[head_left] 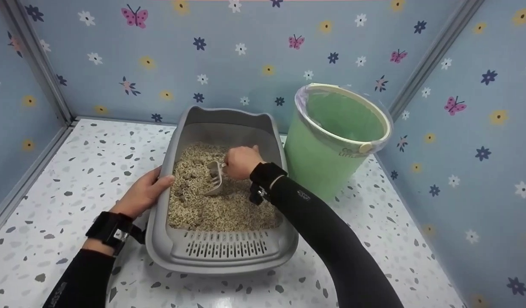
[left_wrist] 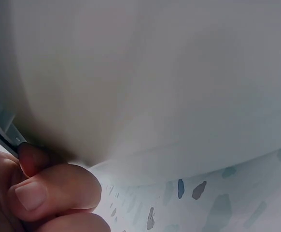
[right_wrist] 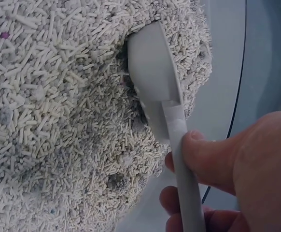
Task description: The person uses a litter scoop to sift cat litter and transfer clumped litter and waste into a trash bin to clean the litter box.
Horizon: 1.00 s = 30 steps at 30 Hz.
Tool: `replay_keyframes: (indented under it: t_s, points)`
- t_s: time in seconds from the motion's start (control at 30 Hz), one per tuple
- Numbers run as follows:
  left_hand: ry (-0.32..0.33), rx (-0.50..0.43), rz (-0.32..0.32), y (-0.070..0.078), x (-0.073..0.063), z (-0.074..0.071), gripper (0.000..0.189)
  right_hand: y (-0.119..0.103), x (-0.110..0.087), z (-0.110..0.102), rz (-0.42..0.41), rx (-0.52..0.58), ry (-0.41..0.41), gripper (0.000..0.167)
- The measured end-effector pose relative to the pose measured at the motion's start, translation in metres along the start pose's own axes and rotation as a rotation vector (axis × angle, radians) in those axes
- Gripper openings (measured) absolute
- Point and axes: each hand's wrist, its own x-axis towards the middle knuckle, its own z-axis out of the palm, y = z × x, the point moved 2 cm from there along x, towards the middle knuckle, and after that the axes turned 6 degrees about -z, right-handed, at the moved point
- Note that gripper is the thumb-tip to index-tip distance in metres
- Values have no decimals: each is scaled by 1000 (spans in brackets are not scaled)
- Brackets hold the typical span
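A grey litter box filled with pellet litter stands on the speckled surface. My right hand grips the handle of a light grey slotted litter scoop. In the right wrist view the scoop lies tilted on its side, its edge sunk in the litter beside darker clumps. The left hand holds the box's left rim, thumb over the top. From the left wrist view, the curled fingers sit beneath that rim against the outer wall.
Right of the box stands a green bin lined with a clear bag. Blue flowered panels rise at the back and both sides. A white speckled surface lies under everything.
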Motion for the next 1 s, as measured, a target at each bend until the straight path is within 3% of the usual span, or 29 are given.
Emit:
replay_keyframes:
  t_s: [0.1,0.33,0.63,0.83,1.0]
  points:
    - [-1,-1,5,1,0,0,80,1,0,1,-19,-4,23,49]
    - [-1,-2,1,1,0,0,80,1,-2,4,-50,22,29,28]
    - [-7,-18,-1,1,1,1,79,-1,-10,4,-99,39,35,18]
    - [-3,-11,17,2,1,0,80,-3,-16,4,-163,60,74,29]
    - [0,-5,2,1,0,0,82,-3,-21,10,-190,114,57,44]
